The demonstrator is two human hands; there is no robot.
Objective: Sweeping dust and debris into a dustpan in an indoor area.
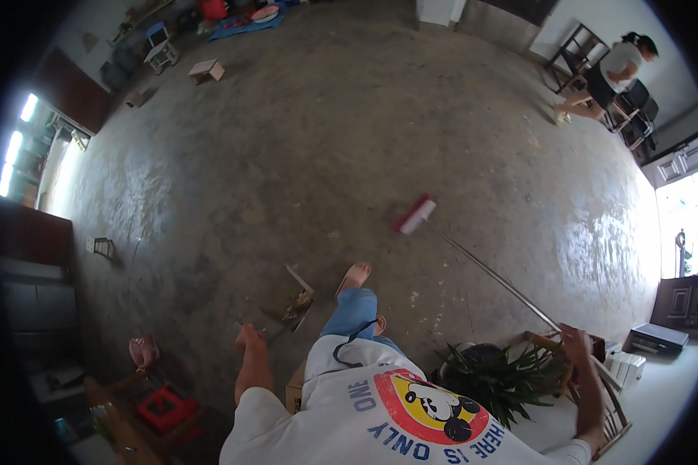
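My left hand (250, 338) is closed around the thin handle of a metal dustpan (295, 301) that rests on the concrete floor (302, 155) just left of my bare foot (355, 274). Debris lies inside the pan. My right hand (575, 341) grips the top end of a long metal broom handle (492, 277). The handle slants up and left to a red and white broom head (415, 215), which sits on the floor ahead of me.
A potted plant (496, 377) and a wooden chair (606, 403) stand at my right. A red stool (163, 408) and a pink slipper (142, 350) lie at my left. Another person (616, 71) bends down at the far right, near dark chairs. A small wooden stool (206, 71) is far left.
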